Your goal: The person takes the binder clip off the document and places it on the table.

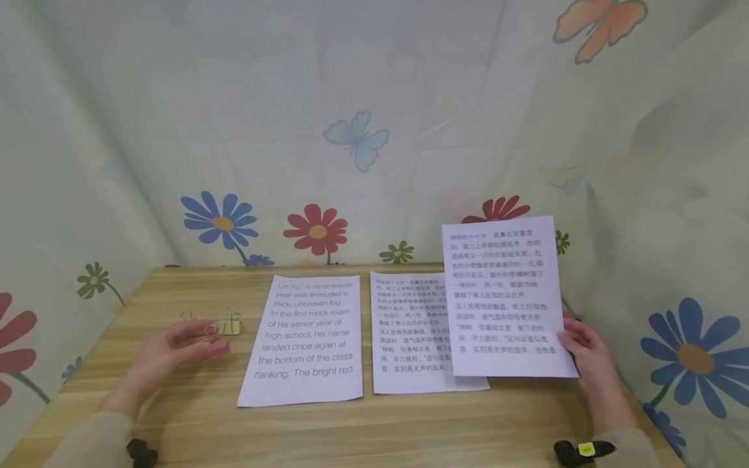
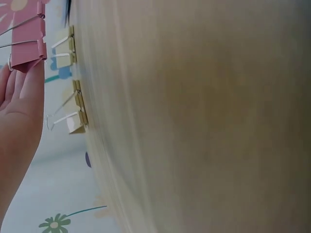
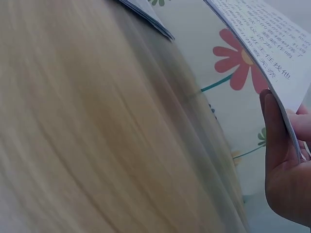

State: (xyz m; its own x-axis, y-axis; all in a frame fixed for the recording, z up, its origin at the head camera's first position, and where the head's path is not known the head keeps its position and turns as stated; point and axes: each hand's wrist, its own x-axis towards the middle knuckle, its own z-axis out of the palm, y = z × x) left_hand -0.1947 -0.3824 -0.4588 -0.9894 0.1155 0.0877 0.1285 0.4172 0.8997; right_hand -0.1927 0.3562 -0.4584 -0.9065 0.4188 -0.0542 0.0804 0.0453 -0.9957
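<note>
— What does the head view miss?

— The colour of the clip (image 2: 26,41). The left wrist view shows it plainly pink, resting at the fingertips of the left hand (image 1: 175,348), with two yellowish clips (image 2: 73,80) lying on the table (image 2: 194,121) just beyond. From the head view the pink one is only a small shape at the fingers.

— And that hand, is it gripping?

— Fingers fairly straight and close together, palm up, the clip against their tips — whether it is pinched I cannot tell.

— The other hand?

— The right hand (image 1: 588,354) holds a sheet (image 1: 506,296) lifted off the table, thumb on the face, fingers behind — the right wrist view shows the edge caught between them.

— What lies between the hands?

— Two more sheets flat on the wood: an English page (image 1: 304,338) nearer the left hand, a Chinese page (image 1: 409,331) partly covered by the raised one.
</note>
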